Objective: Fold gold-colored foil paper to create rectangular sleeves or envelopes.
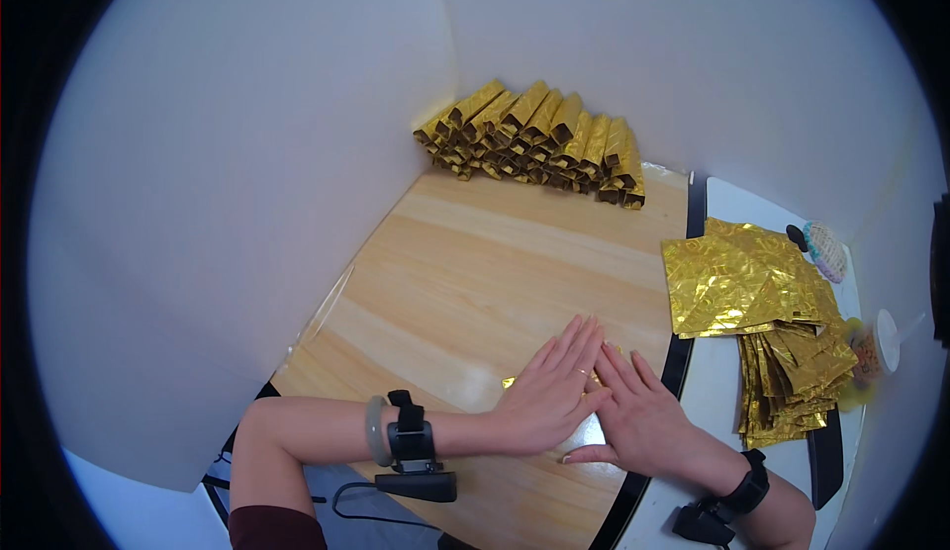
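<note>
My left hand [542, 397] lies flat with its fingers stretched out, pointing away from me. Under it a small bit of gold foil paper [509, 383] peeks out at the left edge; most of that piece is hidden. Close beside it on the right, my right hand [645, 419] is also spread flat, its thumb held apart. The two hands meet at the fingers, the left one partly over the right. Whatever lies beneath the palms cannot be made out. Both rest low over the wood-grain table [475, 273].
A heap of rolled gold paper tubes [544, 139] stands at the back. To the right, gold paper sheets [742, 278] lie on a white surface, with a fanned stack [792, 382] nearer. Beyond sit a knitted item [825, 251] and a lidded cup [876, 344]. Pale walls [247, 154] enclose the table.
</note>
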Tool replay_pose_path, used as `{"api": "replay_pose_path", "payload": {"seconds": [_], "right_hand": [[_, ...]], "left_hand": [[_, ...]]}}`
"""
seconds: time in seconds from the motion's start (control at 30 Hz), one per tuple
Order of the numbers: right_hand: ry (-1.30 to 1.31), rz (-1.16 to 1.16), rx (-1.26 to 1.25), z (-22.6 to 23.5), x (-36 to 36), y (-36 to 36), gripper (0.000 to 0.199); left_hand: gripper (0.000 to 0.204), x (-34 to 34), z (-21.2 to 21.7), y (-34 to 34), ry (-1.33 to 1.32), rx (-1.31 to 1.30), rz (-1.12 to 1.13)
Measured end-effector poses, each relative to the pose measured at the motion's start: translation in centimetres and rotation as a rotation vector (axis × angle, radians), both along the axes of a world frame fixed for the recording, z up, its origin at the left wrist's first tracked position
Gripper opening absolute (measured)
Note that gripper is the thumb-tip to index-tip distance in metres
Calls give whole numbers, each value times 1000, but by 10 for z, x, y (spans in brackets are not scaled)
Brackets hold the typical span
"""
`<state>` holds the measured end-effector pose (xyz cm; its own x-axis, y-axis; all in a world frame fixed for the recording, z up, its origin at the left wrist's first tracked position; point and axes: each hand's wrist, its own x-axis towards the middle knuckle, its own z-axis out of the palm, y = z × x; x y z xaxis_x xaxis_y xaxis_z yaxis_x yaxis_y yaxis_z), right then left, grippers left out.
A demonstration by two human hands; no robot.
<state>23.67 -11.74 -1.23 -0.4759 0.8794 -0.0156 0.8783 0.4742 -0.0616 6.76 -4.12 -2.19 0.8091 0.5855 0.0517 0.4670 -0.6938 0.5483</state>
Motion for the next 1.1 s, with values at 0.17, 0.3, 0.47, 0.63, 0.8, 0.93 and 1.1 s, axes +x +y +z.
{"api": "replay_pose_path", "payload": {"seconds": [0.17,0.3,0.47,0.63,0.8,0.93,1.1], "right_hand": [[40,7,83,1,7,0,103],[7,25,111,5,11,1,102],[9,5,91,5,27,2,102],[-39,1,129,9,30,4,102],[13,-143,202,10,32,0,93],[187,98,260,37,19,1,62],[118,392,313,31,24,17,36]], "left_hand": [[70,-18,5,-2,216,208,-71],[69,-32,2,-2,233,249,-26],[70,-37,4,-4,277,348,-5],[69,-37,5,-4,295,348,-12],[68,-37,1,-5,287,324,-12],[68,-39,0,-5,271,333,-43],[70,-42,1,-1,223,349,-101]]}}
